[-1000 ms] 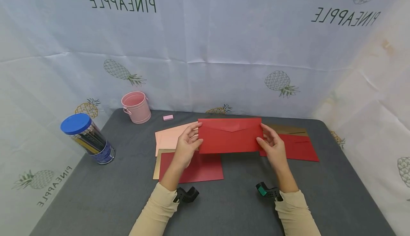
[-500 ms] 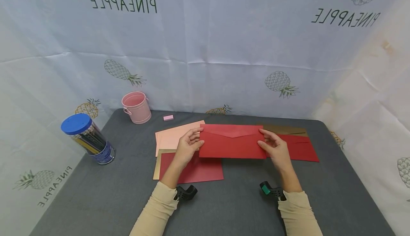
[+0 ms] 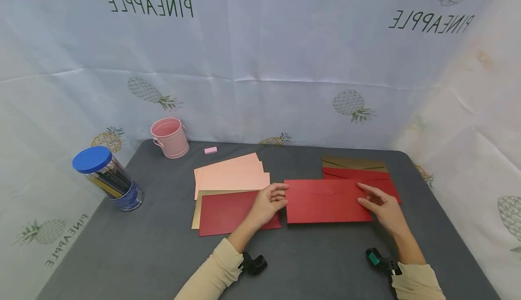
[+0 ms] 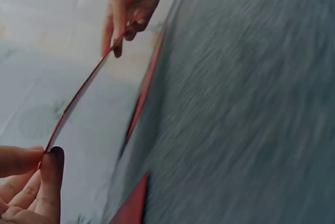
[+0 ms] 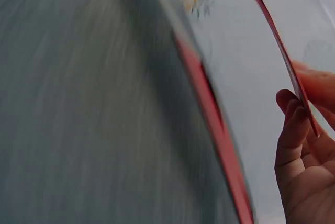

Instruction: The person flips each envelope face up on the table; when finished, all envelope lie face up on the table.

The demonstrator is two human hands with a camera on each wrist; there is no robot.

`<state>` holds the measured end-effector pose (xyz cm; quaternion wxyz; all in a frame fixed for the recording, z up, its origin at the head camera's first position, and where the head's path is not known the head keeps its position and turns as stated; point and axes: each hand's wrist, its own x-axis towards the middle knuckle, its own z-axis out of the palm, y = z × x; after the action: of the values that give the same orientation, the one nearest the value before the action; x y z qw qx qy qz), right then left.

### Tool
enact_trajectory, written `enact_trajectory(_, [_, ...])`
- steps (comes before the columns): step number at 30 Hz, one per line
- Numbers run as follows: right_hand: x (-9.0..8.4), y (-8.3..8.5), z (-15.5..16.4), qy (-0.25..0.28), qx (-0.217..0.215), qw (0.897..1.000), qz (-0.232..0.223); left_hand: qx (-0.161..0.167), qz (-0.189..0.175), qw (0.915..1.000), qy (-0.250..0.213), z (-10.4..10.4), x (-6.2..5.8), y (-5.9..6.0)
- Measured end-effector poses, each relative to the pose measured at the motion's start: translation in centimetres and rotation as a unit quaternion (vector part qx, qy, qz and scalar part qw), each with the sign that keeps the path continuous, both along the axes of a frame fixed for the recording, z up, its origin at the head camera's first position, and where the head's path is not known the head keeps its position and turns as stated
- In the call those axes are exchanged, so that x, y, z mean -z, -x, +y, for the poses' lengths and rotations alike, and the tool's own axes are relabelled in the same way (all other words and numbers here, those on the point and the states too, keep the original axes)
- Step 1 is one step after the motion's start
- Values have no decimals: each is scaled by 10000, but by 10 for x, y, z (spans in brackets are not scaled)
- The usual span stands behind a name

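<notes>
A red envelope (image 3: 325, 205) with a pointed flap is held off the table between both hands. My left hand (image 3: 266, 205) pinches its left end between thumb and fingers. At the other end, my right hand (image 3: 382, 207) pinches the right edge the same way. Both wrist views show the envelope edge-on, a thin red line (image 4: 78, 93) slightly bowed in the left one, with thumb and fingertips on its two faces. Behind it on the table lie another red envelope (image 3: 378, 180) and a brown envelope (image 3: 354, 162), partly covered. A dark red card (image 3: 228, 211) lies near my left forearm.
Pink cards (image 3: 232, 175) and a tan card (image 3: 197, 214) lie on the left part of the grey table (image 3: 317, 264). A pink bucket (image 3: 172, 139), a pink eraser-like block (image 3: 210, 150) and a blue-lidded jar of pencils (image 3: 111, 178) stand farther left. A white pineapple-print cloth (image 3: 244, 55) hangs behind.
Both hands have carried the red envelope to the right and nearer to me, lower over the table. The pink cards and the rear envelopes show more now. The grip stays the same.
</notes>
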<state>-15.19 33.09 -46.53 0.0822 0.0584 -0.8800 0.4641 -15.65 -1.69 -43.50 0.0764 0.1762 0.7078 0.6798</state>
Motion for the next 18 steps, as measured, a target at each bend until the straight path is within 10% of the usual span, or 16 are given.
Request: enact_trajectory(18, [14, -10, 90, -162, 1001, 9926, -661, -802, -80, 9854, 1501, 124, 31, 30])
